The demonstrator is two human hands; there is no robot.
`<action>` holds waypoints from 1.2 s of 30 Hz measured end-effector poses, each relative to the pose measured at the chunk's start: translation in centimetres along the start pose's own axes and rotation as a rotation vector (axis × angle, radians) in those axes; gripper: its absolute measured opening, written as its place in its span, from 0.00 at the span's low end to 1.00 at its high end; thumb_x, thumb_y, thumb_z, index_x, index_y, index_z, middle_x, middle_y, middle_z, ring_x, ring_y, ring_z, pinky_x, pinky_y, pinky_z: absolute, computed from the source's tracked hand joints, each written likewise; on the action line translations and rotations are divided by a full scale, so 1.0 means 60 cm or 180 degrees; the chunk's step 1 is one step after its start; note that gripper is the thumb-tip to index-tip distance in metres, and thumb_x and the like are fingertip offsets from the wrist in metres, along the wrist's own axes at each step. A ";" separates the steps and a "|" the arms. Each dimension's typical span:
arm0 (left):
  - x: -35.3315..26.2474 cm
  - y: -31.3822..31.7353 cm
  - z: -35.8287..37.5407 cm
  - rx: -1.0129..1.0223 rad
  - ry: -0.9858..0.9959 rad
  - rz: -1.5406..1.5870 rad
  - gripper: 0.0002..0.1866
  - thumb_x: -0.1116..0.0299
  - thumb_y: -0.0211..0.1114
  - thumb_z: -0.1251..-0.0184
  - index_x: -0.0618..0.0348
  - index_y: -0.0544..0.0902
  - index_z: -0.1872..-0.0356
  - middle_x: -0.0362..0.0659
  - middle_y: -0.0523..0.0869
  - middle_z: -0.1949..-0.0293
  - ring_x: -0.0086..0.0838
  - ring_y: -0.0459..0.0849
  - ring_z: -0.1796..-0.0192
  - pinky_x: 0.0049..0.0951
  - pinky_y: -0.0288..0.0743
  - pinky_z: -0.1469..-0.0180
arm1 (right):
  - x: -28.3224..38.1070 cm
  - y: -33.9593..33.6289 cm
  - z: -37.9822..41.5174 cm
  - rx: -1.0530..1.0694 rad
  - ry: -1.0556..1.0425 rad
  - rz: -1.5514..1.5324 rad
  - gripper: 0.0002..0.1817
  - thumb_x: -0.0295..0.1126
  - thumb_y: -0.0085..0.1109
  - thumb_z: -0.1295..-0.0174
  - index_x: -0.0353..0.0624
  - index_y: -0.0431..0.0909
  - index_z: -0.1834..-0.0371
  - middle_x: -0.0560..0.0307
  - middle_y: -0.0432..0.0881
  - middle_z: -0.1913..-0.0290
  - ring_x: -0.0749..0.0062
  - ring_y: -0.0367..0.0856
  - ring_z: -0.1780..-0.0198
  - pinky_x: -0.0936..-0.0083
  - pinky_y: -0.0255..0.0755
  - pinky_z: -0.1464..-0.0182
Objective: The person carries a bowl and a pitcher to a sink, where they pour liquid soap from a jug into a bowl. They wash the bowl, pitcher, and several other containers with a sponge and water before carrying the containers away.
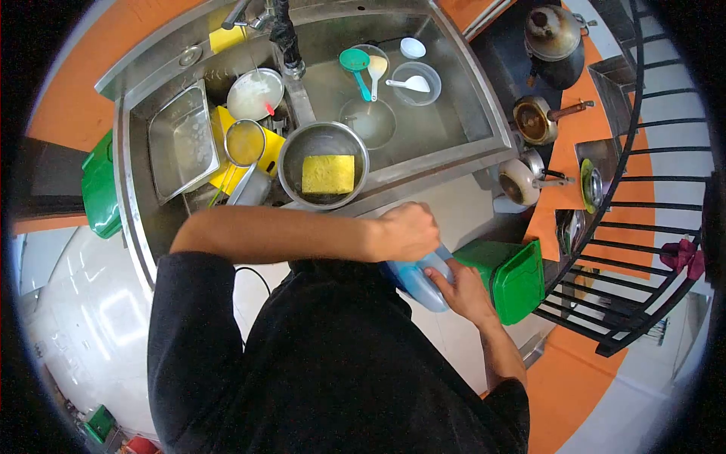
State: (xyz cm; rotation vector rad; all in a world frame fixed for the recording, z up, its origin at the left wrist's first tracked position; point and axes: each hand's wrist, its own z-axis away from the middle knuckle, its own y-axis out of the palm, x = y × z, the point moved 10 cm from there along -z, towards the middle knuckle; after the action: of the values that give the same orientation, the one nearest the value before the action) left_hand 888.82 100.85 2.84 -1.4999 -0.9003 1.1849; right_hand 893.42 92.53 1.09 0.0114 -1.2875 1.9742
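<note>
My left hand (408, 231) reaches across from the left, fingers curled into a fist at the upper end of a blue translucent object (425, 286); what lies inside the fist is hidden. With thumb and fingers around its right side, my right hand (463, 291) grips this blue object, whose kind is unclear. Above my left forearm, a round metal bowl (287, 170) with a yellow sponge (328, 174) in it rests on the sink's front edge.
The right basin (446, 132) holds water, a green ladle (355, 60), spatulas and small bowls. A metal tray (181, 140), strainer (246, 142) and lid (255, 92) are in the left basin. Right of me stand a green bin (518, 284), pots (534, 119) and a black railing (631, 257).
</note>
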 end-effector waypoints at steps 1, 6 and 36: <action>0.024 0.005 0.003 0.0285 -0.0491 0.0112 0.15 0.66 0.61 0.40 0.68 0.84 0.59 0.55 0.84 0.54 0.46 0.87 0.61 0.43 0.84 0.55 | 0.008 0.001 -0.006 0.0067 -0.0064 0.0080 0.29 0.55 0.58 0.34 0.31 0.80 0.61 0.32 0.81 0.74 0.35 0.82 0.68 0.47 0.73 0.61; 0.024 -0.028 0.054 -0.0571 0.0061 0.1103 0.16 0.70 0.67 0.46 0.66 0.83 0.55 0.57 0.81 0.55 0.49 0.85 0.58 0.43 0.82 0.55 | 0.028 -0.005 -0.017 0.0297 0.0265 0.0084 0.30 0.56 0.57 0.34 0.31 0.80 0.59 0.31 0.82 0.70 0.34 0.81 0.63 0.47 0.73 0.56; 0.125 -0.091 0.188 -0.0752 -0.0379 0.1916 0.20 0.76 0.68 0.45 0.64 0.78 0.48 0.57 0.78 0.49 0.52 0.84 0.50 0.46 0.80 0.50 | 0.235 -0.047 -0.080 0.1017 -0.0383 0.1006 0.31 0.56 0.48 0.28 0.30 0.77 0.63 0.31 0.81 0.72 0.34 0.82 0.65 0.46 0.73 0.58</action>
State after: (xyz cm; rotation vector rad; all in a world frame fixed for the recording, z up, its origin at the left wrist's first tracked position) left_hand 879.86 111.99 5.90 -1.9916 -0.6990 1.6542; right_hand 886.94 105.15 6.47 0.0887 -1.0844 2.4687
